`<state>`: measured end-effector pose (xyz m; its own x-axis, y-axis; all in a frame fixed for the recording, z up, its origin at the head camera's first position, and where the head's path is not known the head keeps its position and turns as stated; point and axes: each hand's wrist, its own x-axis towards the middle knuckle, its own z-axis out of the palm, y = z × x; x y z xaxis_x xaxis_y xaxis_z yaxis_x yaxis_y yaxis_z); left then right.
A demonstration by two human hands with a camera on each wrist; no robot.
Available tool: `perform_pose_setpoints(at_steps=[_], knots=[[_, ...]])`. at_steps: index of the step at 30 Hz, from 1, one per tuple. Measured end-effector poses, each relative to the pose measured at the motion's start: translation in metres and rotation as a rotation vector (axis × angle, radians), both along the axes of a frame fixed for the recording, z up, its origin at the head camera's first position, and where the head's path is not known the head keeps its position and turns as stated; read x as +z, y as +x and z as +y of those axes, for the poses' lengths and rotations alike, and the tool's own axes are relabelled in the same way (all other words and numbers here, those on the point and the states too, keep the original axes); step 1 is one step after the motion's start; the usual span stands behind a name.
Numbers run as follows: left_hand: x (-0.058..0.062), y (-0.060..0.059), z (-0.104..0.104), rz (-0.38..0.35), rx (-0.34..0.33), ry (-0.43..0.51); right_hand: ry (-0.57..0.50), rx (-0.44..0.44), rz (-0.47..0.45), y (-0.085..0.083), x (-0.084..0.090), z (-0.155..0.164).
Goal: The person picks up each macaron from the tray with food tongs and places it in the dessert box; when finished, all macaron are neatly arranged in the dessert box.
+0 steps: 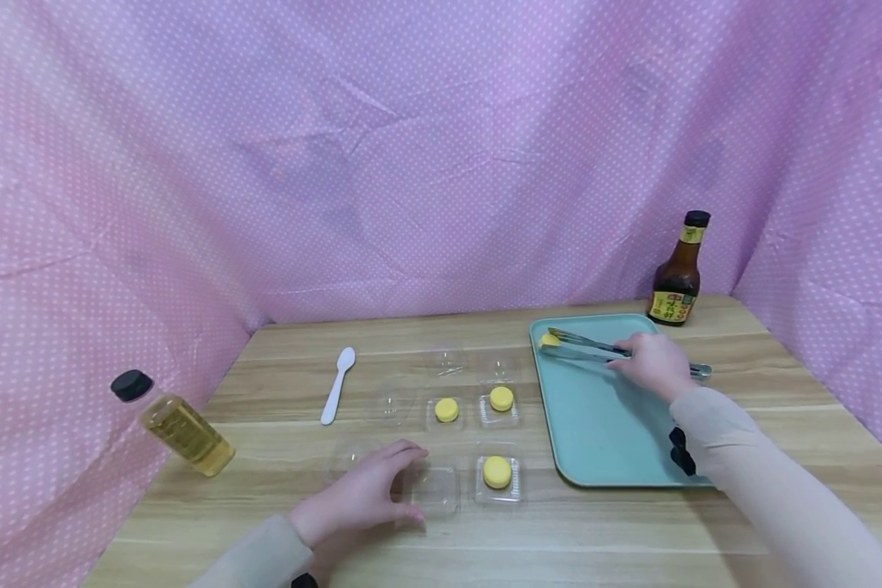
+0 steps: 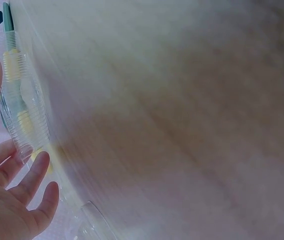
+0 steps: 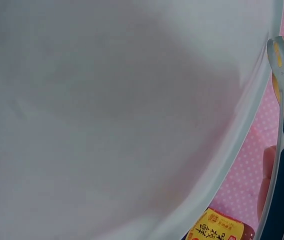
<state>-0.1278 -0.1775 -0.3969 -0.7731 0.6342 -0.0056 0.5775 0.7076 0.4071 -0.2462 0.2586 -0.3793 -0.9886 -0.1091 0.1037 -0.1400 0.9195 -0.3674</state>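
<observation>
Gripping the tongs (image 1: 617, 353), the right hand (image 1: 654, 365) has its fingers curled round the handles, the tips closing on a yellow cake (image 1: 550, 340) at the far left corner of the tray (image 1: 610, 425). The left hand (image 1: 371, 490) lies with fingers relaxed on an empty clear cup (image 1: 434, 487), steadying it and gripping nothing. A sound lift would call for gentle, even pressure, since the cake looks soft, and the cup kept flat on the table (image 1: 485, 547). Count: four cakes, three of them seated in cups (image 1: 497, 478); about seven cups, some faint; one spoon (image 1: 336, 385); two bottles (image 1: 678, 273), one at each side.
</observation>
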Motion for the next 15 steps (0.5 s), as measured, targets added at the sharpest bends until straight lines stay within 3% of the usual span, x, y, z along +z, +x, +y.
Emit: perform_pose_setpoints(at_steps=[15], knots=[[0.000,-0.002,0.000,0.018,-0.016,0.007,0.033,0.038,0.115,0.015,0.001,0.014]])
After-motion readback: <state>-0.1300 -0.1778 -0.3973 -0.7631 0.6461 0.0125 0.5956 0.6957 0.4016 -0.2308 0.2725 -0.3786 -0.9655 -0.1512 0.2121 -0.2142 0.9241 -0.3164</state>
